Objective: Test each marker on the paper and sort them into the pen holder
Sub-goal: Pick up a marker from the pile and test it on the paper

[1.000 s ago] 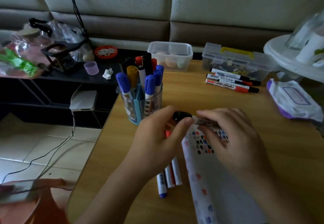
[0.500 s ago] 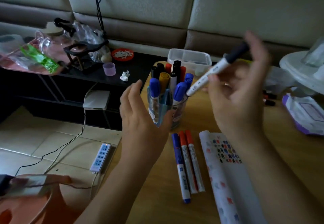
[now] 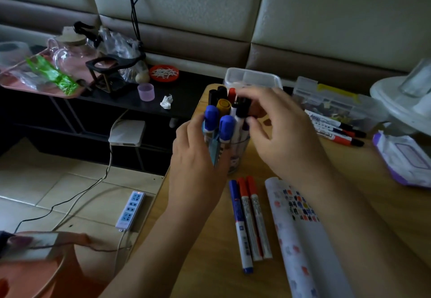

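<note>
**Black-capped marker at the mouth of the pen holder**

The black-capped marker (image 3: 242,111) stands upright among the others in the pen holder (image 3: 238,157), a clear cup near the far left corner of the table (image 3: 214,269). The right hand (image 3: 282,139) has its grip clamped on the marker's top, thumb and fingertips pinching around the cap. The left hand (image 3: 198,155) wraps the holder's near side, its grip closed around it. Blue, yellow, red and black caps crowd the cup.

Just in front of it, three markers (image 3: 249,220), one blue and two red, lie side by side on the table. Beside them lies the paper (image 3: 303,246) with coloured test marks. Three more markers (image 3: 335,129) lie further right, beside a clear plastic box (image 3: 338,101).
</note>
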